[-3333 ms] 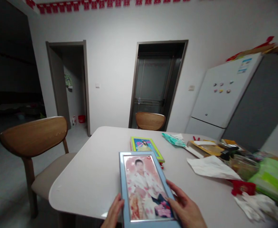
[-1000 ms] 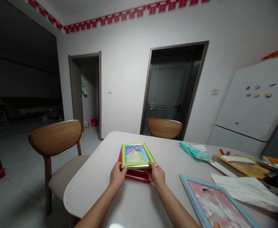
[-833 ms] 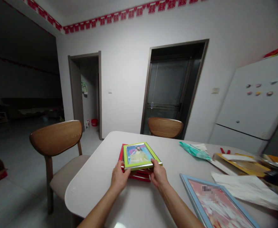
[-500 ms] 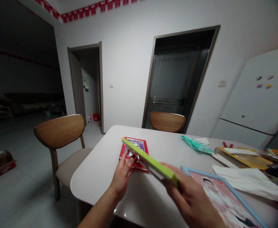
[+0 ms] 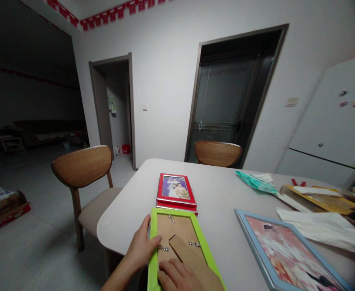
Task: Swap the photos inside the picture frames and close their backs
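A lime-green photo frame (image 5: pixel 201 234) is turned so its brown backing board faces up, with metal clips and a fold-out stand leg (image 5: pixel 183 247) showing. My left hand (image 5: pixel 139 244) grips the frame's left side, thumb on top of the edge near a clip. Lower down, my right hand (image 5: pixel 179 277) rests its fingers on the backing, beside the stand; its thumb is hidden. Just beyond the green frame lie red photo frames (image 5: pixel 192 190), stacked, the top one holding a picture of a couple.
A light-blue photo frame (image 5: pixel 250 246) lies on the white table (image 5: pixel 216 194) to the right. Behind it are white paper (image 5: pixel 323 228), a teal packet (image 5: pixel 256 182) and yellow envelopes (image 5: pixel 317 198). Wooden chairs stand at the left (image 5: pixel 83 165) and far side (image 5: pixel 218 152).
The green frame has come down from a tilted, edge-on hold, and its back now faces up. My left hand has moved onto its left side, and my right hand onto its backing.
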Demonstrator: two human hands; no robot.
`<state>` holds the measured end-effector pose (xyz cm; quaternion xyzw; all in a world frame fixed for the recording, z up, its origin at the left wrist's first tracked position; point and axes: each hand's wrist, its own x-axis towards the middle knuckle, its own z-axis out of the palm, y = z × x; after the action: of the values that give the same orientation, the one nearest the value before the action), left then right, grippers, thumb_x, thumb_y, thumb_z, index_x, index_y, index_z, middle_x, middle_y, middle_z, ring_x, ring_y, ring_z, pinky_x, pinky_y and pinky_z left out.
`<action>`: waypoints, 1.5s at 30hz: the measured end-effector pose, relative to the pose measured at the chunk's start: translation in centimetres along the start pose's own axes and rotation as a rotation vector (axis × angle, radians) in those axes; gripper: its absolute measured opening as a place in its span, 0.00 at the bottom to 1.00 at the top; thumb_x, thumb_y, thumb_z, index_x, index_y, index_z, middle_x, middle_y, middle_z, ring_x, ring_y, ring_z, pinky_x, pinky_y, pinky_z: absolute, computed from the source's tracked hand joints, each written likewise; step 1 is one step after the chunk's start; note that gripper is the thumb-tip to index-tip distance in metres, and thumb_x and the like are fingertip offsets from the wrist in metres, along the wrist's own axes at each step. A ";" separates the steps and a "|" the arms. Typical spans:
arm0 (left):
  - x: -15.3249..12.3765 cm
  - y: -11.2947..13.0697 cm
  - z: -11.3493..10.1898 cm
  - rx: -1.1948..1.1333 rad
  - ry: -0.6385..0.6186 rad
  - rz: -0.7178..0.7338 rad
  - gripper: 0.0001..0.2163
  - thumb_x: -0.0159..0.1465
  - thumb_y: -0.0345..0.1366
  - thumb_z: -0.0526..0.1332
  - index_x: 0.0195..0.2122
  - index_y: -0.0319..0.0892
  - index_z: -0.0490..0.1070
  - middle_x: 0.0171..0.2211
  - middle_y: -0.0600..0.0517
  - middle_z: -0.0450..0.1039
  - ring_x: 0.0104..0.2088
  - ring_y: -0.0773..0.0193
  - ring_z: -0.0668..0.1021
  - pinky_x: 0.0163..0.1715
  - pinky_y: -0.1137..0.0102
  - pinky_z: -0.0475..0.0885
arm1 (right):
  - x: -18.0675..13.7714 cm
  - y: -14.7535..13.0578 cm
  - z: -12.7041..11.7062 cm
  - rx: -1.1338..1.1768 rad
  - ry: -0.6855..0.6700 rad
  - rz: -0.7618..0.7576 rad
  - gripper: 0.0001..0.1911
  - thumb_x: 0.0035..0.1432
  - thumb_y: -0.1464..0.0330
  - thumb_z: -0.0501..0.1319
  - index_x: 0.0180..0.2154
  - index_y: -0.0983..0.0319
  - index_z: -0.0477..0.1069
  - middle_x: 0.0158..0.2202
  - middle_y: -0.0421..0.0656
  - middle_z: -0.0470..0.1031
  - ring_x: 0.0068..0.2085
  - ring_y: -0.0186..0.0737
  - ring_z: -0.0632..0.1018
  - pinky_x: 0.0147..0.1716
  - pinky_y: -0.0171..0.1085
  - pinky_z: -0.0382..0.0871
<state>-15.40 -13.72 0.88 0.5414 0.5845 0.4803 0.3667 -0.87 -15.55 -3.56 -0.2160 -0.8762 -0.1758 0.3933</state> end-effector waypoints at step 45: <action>-0.2 -1.2 2.4 0.388 0.052 0.148 0.28 0.48 0.28 0.53 0.53 0.35 0.54 0.55 0.45 0.55 0.54 0.60 0.58 0.54 0.69 0.50 | 2.3 5.6 -4.6 0.412 -0.511 0.611 0.08 0.45 0.70 0.55 0.29 0.61 0.72 0.43 0.46 0.66 0.46 0.42 0.66 0.47 0.41 0.57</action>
<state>-13.40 -13.44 -0.94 0.6307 0.6341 0.3981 0.2039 3.53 -12.45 1.89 -0.4188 -0.8578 0.1857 0.2331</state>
